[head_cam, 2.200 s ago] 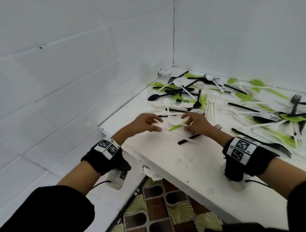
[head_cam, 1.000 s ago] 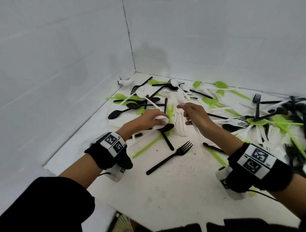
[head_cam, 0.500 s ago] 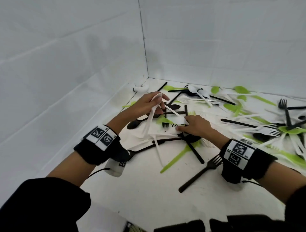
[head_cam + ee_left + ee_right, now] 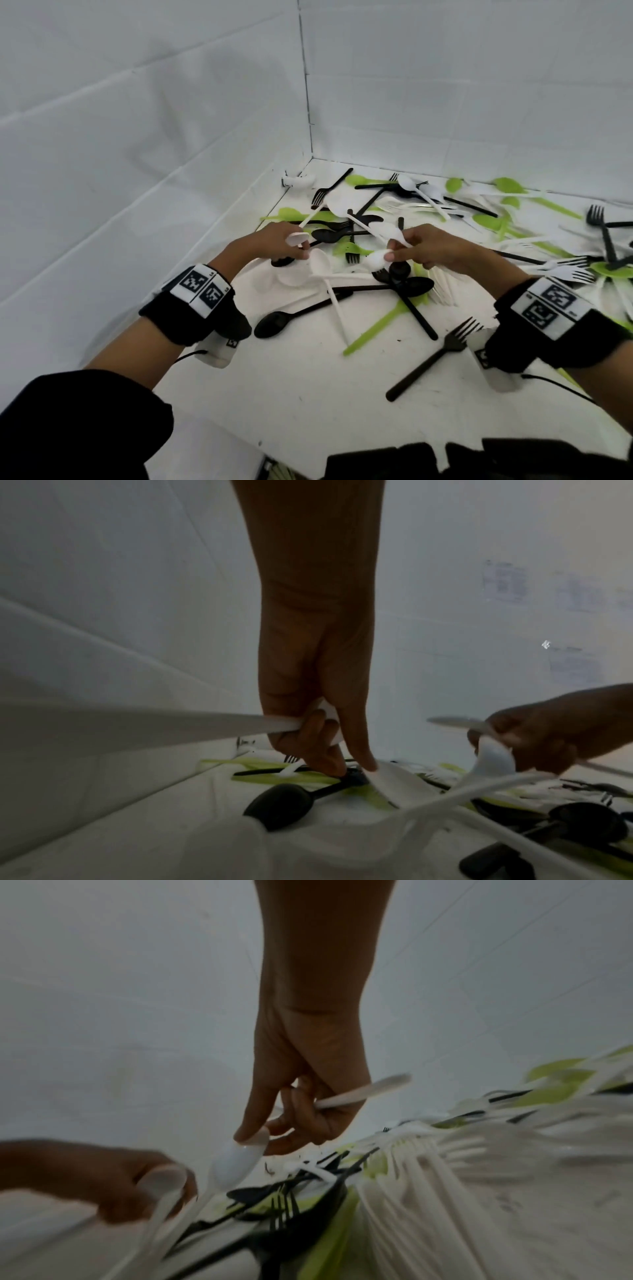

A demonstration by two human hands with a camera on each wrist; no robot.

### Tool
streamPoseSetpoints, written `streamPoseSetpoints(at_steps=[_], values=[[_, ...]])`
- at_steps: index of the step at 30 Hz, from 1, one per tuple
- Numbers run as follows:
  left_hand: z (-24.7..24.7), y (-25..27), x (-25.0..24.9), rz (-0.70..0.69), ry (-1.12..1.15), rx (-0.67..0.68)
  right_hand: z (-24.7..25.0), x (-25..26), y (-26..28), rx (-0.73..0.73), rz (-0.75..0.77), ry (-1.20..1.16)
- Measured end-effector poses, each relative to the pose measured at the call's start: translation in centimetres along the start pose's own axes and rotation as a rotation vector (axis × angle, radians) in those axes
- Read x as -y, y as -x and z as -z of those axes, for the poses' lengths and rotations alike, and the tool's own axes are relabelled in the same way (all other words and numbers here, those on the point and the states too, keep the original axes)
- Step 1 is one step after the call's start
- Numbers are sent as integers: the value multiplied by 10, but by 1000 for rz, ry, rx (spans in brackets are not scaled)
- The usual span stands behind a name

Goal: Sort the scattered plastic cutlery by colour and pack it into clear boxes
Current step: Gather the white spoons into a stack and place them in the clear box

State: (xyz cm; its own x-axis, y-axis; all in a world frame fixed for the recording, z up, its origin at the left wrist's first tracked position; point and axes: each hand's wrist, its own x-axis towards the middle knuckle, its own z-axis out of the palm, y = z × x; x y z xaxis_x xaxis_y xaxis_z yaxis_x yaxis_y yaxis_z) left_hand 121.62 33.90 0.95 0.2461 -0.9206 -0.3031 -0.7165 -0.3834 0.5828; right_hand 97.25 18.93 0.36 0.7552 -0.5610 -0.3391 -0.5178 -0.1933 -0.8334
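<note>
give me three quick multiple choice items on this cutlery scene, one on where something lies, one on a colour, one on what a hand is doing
1. Where does the lone black fork lie?
A. on the near table, by the right wrist
B. in the far corner
C. in a clear box

2. What colour is the cutlery in both hands?
A. black
B. green
C. white

3. What is the left hand doing?
A. lying flat on the table
B. holding a white spoon
C. pointing at the wall

Answers:
1 A: the head view shows it apart from the pile, beside the right wristband.
2 C: the right hand pinches white spoons, and the left holds one too.
3 B: the left wrist view shows fingers curled round the white spoon.
</note>
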Motion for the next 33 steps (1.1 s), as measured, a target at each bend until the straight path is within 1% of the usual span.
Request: streamPoseSetpoints(at_steps=[2,4,6,8,10,11,14,16,18,21,24,27,29,30,33], values=[[0,5,7,46,-50,43,8,5,6,-21,50,-83],[-1,9,13,70,-113,77,14,14,9,-81,103,-192],[-4,12,18,77,-181,80,18,24,14,-148,144,-336],[-10,14,23,84,-268,53,20,35,19,-200,192,-415],[-18,12,27,106,-313,8,20,45,23,-225,244,-433],[-20,14,28,111,-302,-24,18,51,25,-236,275,-432],[-24,14,28,68,-237,-83,11,63,26,-289,320,-449],[-22,16,27,61,-137,-107,6,67,23,-327,326,-488],[-17,23,25,75,29,-126,-1,71,19,-354,331,-510],[-7,32,22,84,210,-203,-14,72,12,-383,322,-481],[1,42,16,38,444,-292,-27,77,9,-370,349,-450],[10,47,10,49,681,-457,-44,78,2,-368,373,-443],[16,51,9,71,865,-548,-57,75,-7,-365,347,-374],[17,52,8,66,935,-562,-61,72,-11,-361,315,-340],[21,56,8,43,1030,-594,-76,68,-21,-265,180,-288]])
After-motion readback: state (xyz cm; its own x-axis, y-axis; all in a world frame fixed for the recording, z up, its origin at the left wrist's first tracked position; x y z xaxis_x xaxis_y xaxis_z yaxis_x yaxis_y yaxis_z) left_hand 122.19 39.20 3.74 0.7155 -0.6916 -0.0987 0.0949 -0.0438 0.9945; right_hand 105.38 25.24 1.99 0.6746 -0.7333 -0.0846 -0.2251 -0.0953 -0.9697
